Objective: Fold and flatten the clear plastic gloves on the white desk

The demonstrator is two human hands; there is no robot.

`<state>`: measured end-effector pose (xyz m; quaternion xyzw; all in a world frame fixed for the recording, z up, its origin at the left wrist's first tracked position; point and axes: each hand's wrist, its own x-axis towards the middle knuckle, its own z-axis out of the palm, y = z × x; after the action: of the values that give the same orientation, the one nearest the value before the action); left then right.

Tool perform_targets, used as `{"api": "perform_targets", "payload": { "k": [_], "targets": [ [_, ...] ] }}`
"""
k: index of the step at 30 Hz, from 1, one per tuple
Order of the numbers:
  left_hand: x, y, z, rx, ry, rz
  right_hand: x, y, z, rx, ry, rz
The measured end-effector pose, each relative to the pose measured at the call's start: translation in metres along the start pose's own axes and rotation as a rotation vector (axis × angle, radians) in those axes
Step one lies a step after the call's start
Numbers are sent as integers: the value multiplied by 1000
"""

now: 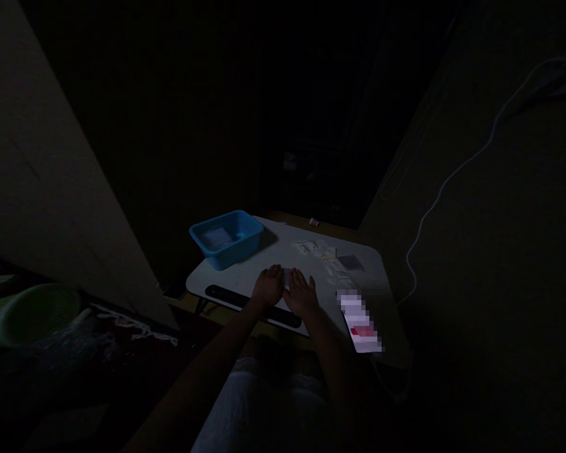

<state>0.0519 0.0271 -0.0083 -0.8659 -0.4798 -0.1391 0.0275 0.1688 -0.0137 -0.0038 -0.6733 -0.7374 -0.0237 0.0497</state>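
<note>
My left hand (268,286) lies palm down on a small white folding table (226,282), fingers stretched forward. Beside it, my right hand (302,293) rests the same way, its fingers extended and slightly apart. Between and partly under the fingers shows a small pale flat piece (287,277); the dim light hides what it is. Ahead of my right hand, several crumpled whitish pieces (323,250) are strewn over the tabletop.
A blue plastic basin (233,251) with something pale inside stands at the table's left. A lit phone (358,324) lies at the right. A white cable (436,198) hangs along the right wall. A green basket (40,314) is on the far left.
</note>
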Motion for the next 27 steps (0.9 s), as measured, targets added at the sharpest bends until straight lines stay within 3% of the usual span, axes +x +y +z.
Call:
{"api": "perform_targets", "payload": {
  "k": [3,9,27],
  "targets": [
    [0,0,-2,-31,2,10,0,0,1,3,18,-3],
    [0,2,-1,-54,-57,180,1,-1,1,3,-19,11],
    [4,4,2,-46,-152,110,0,-2,-3,-2,-56,32]
  ]
}}
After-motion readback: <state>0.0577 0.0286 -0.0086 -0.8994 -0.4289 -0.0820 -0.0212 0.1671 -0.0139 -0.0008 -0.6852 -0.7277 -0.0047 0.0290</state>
